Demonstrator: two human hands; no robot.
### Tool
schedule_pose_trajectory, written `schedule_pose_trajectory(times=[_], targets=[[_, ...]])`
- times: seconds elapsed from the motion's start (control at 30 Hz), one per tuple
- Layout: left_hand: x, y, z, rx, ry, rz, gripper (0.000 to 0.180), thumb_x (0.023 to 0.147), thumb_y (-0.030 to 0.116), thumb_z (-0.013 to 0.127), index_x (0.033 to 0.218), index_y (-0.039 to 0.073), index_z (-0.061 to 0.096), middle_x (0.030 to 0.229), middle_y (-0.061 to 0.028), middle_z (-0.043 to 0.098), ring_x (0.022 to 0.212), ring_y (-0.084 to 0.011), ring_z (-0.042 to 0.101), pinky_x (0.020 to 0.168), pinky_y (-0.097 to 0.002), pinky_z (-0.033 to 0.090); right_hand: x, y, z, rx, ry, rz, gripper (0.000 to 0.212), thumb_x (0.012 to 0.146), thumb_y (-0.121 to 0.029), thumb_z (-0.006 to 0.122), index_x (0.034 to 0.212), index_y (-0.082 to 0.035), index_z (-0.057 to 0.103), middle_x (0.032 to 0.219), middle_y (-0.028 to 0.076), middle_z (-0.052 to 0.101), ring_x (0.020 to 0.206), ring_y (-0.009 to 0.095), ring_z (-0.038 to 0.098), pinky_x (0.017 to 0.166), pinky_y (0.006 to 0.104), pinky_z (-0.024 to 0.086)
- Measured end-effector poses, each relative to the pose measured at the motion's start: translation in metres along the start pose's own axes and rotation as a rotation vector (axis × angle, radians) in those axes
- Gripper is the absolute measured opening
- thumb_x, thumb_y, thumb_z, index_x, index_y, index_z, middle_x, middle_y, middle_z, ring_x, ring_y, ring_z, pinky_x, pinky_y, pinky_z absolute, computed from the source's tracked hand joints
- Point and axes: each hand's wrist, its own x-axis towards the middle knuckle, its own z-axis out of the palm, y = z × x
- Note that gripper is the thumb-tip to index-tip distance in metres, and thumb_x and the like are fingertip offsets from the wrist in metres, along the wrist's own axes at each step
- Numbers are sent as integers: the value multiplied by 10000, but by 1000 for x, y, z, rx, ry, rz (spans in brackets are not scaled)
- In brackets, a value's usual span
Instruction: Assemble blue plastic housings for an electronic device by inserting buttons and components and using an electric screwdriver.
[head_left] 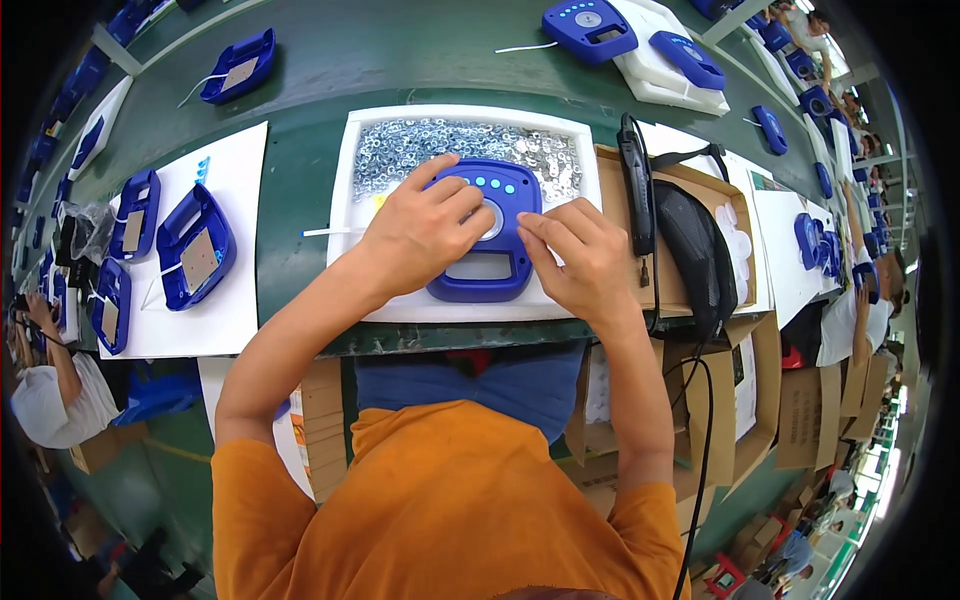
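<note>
A blue plastic housing lies in front of me on a white foam tray. It has a row of light-blue round buttons, a silvery round disc in its middle and a rectangular handle opening near my side. My left hand is curled over the housing's upper left part, its index finger along the far edge and the other fingers bent by the disc. At the right edge, my right hand is closed, thumb and forefinger pinched close to the disc. Anything between those fingertips is too small to make out. A white cable sticks out left of the housing.
Many small metal washers fill the far part of the foam tray. Blue housings lie on a white board to the left. A cardboard box with a black pouch and a corded power screwdriver stands right. Co-workers sit at both sides.
</note>
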Motion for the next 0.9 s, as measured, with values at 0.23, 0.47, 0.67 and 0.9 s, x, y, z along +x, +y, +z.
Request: schedule_pose_trajectory(times=[0.23, 0.47, 0.67, 0.9], targets=[[-3, 3, -1, 92, 10, 77, 135, 910, 98, 743, 1041, 81, 772, 1059, -53, 742, 1115, -242, 765, 1260, -543, 533, -6, 2, -2, 13, -1, 5, 135, 897, -65, 900, 1020, -74, 843, 846, 35, 725, 771, 242, 705, 632, 382, 563], [-24, 17, -14, -93, -11, -129, 276, 914, 218, 864, 1155, 85, 842, 1276, -89, 775, 1280, -308, 735, 1284, -575, 485, -5, -2, -1, 56, -62, 54, 198, 909, -75, 885, 1100, -69, 835, 1022, 56, 797, 938, 267, 758, 772, 396, 614], [-33, 18, -12, -111, -31, -284, 348, 989, 367, 876, 1257, 146, 859, 1567, -151, 685, 1574, -419, 554, 1330, -592, 410, -6, -2, 7, 69, -236, -64, 337, 913, -141, 887, 1229, -60, 806, 1268, 89, 795, 1193, 325, 726, 1020, 478, 585], [-32, 13, -13, -218, -29, -345, 465, 997, 451, 854, 1378, 183, 839, 1715, -153, 587, 1666, -462, 437, 1350, -616, 377, -9, -15, 5, 150, -242, 27, 361, 905, -174, 905, 1228, -53, 798, 1289, 79, 798, 1186, 322, 721, 1024, 473, 575]])
